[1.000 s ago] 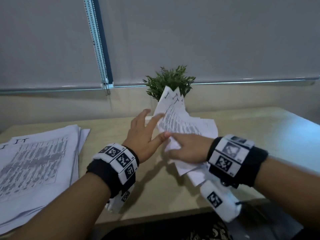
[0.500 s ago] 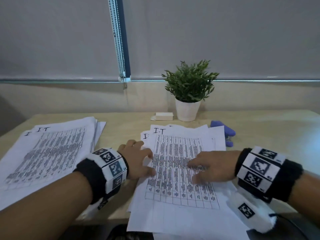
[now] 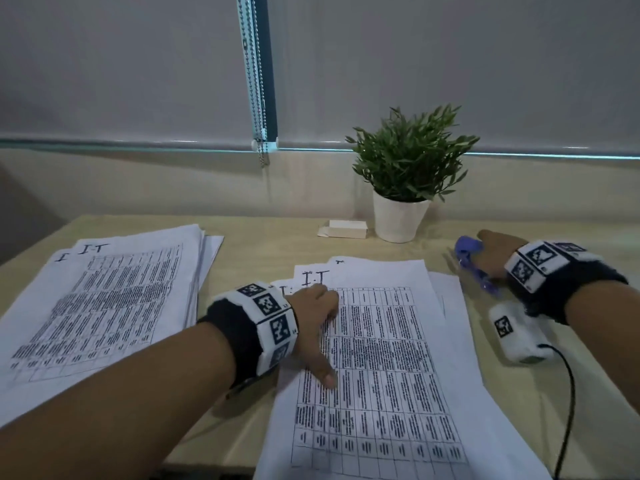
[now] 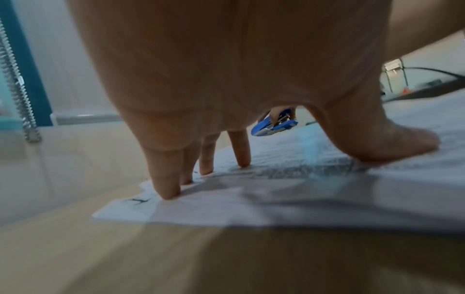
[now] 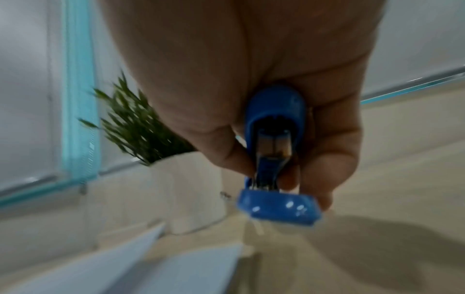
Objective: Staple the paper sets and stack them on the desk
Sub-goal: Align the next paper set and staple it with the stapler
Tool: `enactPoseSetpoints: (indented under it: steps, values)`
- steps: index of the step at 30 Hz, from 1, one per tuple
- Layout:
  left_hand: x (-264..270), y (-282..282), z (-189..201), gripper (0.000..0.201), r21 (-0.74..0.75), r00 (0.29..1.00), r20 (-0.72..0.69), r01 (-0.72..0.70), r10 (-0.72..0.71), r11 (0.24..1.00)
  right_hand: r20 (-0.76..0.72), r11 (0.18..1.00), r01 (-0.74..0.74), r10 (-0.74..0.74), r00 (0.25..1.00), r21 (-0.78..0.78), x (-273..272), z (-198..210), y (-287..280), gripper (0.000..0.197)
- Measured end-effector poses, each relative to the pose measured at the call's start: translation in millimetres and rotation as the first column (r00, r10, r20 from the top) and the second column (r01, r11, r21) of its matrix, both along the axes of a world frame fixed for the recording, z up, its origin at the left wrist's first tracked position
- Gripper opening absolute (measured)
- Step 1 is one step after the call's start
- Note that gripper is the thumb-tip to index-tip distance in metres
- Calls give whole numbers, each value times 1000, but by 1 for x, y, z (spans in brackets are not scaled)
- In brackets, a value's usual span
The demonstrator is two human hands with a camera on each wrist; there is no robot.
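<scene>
Left hand (image 3: 313, 317) w/ straight fingers presses a loose, fanned paper set (image 3: 377, 358) – printed tables, "I-T" on top – mid-desk (image 3: 263, 237), while right hand (image 3: 493, 252) grips a blue stapler (image 3: 467, 254) beside it.

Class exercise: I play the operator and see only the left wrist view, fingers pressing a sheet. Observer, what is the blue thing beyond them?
Observer: A stapler; the right hand grips it, thumb and fingers curled round it.
Operator: Are other papers on the desk?
Observer: Yes, a pile of papers lies at the left of the desk, apart from the set under the left hand.
Operator: Anything at the back?
Observer: A potted plant beside a small white box.
</scene>
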State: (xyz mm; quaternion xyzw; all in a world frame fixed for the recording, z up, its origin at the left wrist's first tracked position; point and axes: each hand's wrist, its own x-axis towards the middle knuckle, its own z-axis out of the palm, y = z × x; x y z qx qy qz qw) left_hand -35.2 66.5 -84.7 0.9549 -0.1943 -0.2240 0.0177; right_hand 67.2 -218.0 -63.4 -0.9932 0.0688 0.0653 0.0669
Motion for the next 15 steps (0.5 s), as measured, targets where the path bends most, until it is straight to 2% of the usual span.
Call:
enactPoseSetpoints:
  steps: [1, 4, 7, 9, 12, 15]
  values:
    - [1, 1, -1, 96, -19, 1000, -15, -11, 10, 1000, 46, 999, -30, 29, 999, 25, 1, 6, 4, 17]
    - [6, -1, 2, 114, 71, 997, -68, 24, -19, 997, 97, 968, -227, 217, 971, 109, -17, 23, 30, 4]
    - [14, -4, 2, 120, 135, 995, -87, 68, -57, 988, -22, 910, -386, 394, 919, 154, -47, 28, 70, 23]
    - [16, -5, 1, 121, 153, 995, -83, 73, -61, 986, -91, 883, -457, 467, 880, 111, -58, 25, 94, 34]
    - [12, -4, 1, 118, 157, 994, -80, 80, -68, 984, -162, 869, -495, 492, 855, 27, -58, 16, 115, 54]
    - [12, -4, 1, 116, 135, 995, -90, 65, -54, 989, -182, 869, -491, 492, 851, 56, -52, 9, 122, 59]
